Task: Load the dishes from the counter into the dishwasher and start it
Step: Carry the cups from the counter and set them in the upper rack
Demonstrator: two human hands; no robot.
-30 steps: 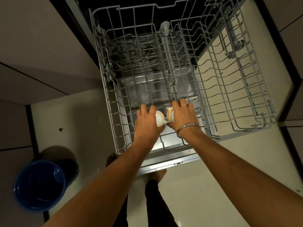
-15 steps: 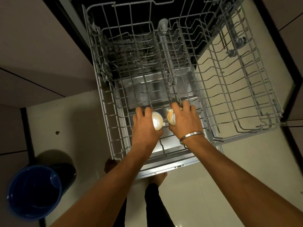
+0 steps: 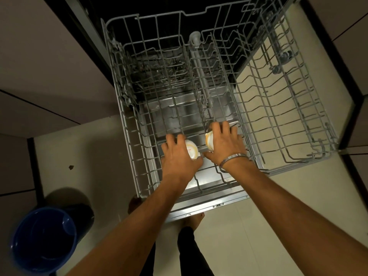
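The grey wire upper rack (image 3: 288, 116) of the dishwasher is pulled out over the open steel door (image 3: 209, 208). My left hand (image 3: 177, 156) grips a small white cup with an orange rim (image 3: 192, 149) from above, over the rack's front left section. My right hand (image 3: 227, 145), with a metal bangle on the wrist, grips a second matching cup (image 3: 209, 141) just right of the first. Both cups lie tipped on their sides, mouths facing each other, and my fingers hide most of them. The rack holds nothing else that I can see.
A blue bucket (image 3: 42, 242) stands on the pale floor at the lower left. Cabinet fronts flank the dishwasher on both sides. My feet (image 3: 194, 218) are under the door's front edge. The dishwasher's dark inside (image 3: 169, 8) lies behind the rack.
Both hands and their cups have stayed at the rack's front with a slight drift apart; the view has shifted a little, bringing more of the rack's back edge into sight.
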